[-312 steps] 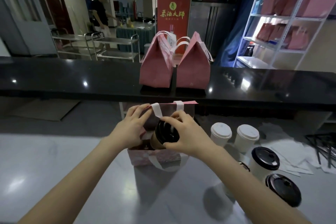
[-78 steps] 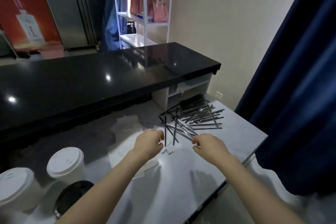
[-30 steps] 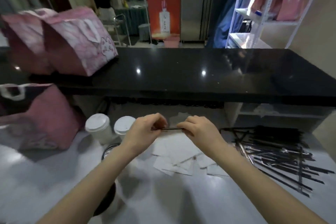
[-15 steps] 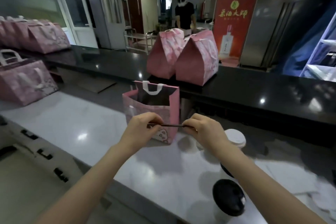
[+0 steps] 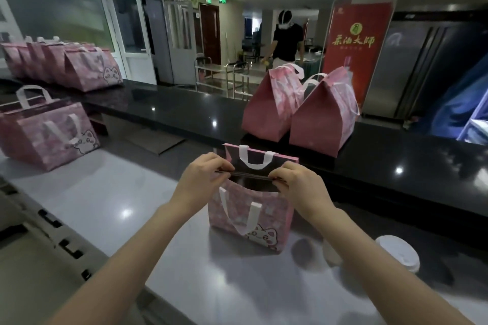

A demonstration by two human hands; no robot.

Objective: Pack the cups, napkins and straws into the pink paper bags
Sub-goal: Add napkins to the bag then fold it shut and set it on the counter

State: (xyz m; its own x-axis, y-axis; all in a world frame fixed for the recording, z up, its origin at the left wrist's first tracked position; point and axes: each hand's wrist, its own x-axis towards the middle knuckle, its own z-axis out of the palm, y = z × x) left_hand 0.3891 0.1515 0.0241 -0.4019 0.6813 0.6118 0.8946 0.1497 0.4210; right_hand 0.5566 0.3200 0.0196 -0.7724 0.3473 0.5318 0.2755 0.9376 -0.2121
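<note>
An open pink paper bag (image 5: pixel 250 216) with white handles and a cat print stands on the grey counter (image 5: pixel 111 200). My left hand (image 5: pixel 203 179) and my right hand (image 5: pixel 298 185) each pinch one end of a thin dark straw (image 5: pixel 249 174). The straw lies level across the bag's mouth. The inside of the bag is dark and its contents are hidden. A white-lidded cup (image 5: pixel 398 252) stands to the right, partly behind my right forearm.
Two closed pink bags (image 5: pixel 298 111) sit on the black upper counter (image 5: pixel 169 111) behind. Another pink bag (image 5: pixel 45 132) stands at the left of the grey counter, with several more (image 5: pixel 63 63) on the black counter's far left. A person (image 5: pixel 286 39) stands in the background.
Both hands carried the straw forward and up, from in front of the bag to over its mouth. Earlier I picked the straw from the pile at the right and turned left.
</note>
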